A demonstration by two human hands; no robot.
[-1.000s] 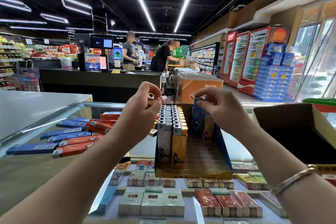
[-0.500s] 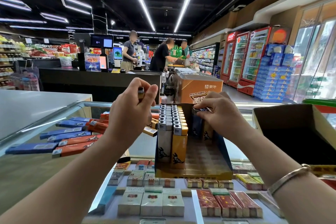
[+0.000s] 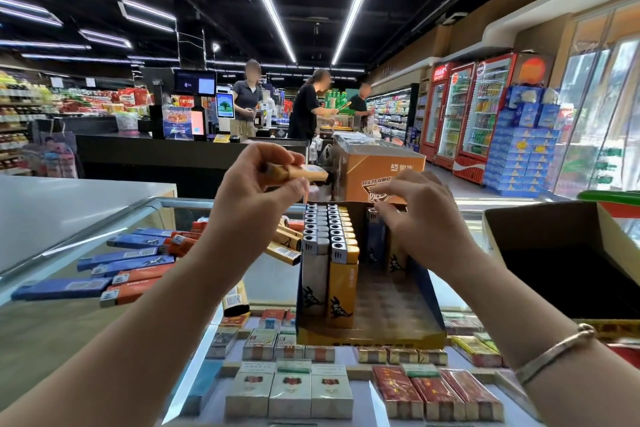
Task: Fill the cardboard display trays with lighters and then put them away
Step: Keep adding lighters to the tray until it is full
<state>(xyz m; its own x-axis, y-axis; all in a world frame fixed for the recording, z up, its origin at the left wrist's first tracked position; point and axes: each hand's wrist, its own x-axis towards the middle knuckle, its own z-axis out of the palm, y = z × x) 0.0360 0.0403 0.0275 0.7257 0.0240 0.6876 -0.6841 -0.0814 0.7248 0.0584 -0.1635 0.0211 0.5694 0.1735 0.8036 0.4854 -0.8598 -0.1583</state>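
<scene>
Fingers [image 3: 277,189] left: grip yellow lighter [image 3: 294,173], now tilted flat | right hand [image 3: 420,218]: released, lifted off blue lighter [image 3: 375,236]

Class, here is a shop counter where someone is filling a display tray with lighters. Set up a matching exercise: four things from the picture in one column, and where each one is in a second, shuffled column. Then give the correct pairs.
Things:
1. yellow lighter
2. blue lighter
3. loose lighters
4. cigarette packs

Places:
A. under the glass counter top
B. lying flat on the glass, left of the tray
C. held in the left hand, above the tray
D. standing in the display tray, at the right hand fingertips

Pairs: 1-C, 2-D, 3-B, 4-A
</scene>
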